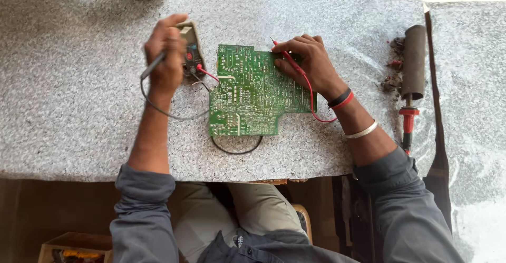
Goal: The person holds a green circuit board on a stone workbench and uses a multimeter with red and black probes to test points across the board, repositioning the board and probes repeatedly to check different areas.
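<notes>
A green circuit board (247,94) lies solder side up on the speckled grey stone counter (74,110). My right hand (308,60) rests on the board's upper right corner and pinches a red test probe (287,57), whose red lead curls past my wrist. My left hand (166,57) grips a black probe (153,66) and touches a small multimeter (192,49) just left of the board. The black lead loops below my left hand and under the board's front edge.
A soldering iron (412,65) with a dark sleeve and red handle lies at the right, beside a small pile of scrap bits (392,65). A seam in the counter runs right of it. A wooden box (74,247) sits at the lower left.
</notes>
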### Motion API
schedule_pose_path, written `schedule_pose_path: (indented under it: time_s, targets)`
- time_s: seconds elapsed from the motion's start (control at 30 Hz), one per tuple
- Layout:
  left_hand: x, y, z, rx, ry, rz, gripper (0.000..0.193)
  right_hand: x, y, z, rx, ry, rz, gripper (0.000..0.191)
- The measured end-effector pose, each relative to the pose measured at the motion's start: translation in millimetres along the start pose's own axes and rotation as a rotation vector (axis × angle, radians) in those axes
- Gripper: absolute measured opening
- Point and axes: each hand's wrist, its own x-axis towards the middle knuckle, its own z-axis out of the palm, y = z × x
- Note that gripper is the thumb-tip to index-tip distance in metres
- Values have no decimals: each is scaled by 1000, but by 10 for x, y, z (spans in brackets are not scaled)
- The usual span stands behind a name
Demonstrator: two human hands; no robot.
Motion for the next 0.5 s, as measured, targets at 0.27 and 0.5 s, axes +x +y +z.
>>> schedule_pose_path:
  time_s: [0.27,0.5]
  targets:
    - [-97,413,132,-220,-276,-7,31,7,-11,57,40,3,-54,27]
    - [-100,492,192,-120,-317,-103,45,-6,-2,61,72,18,-34,20]
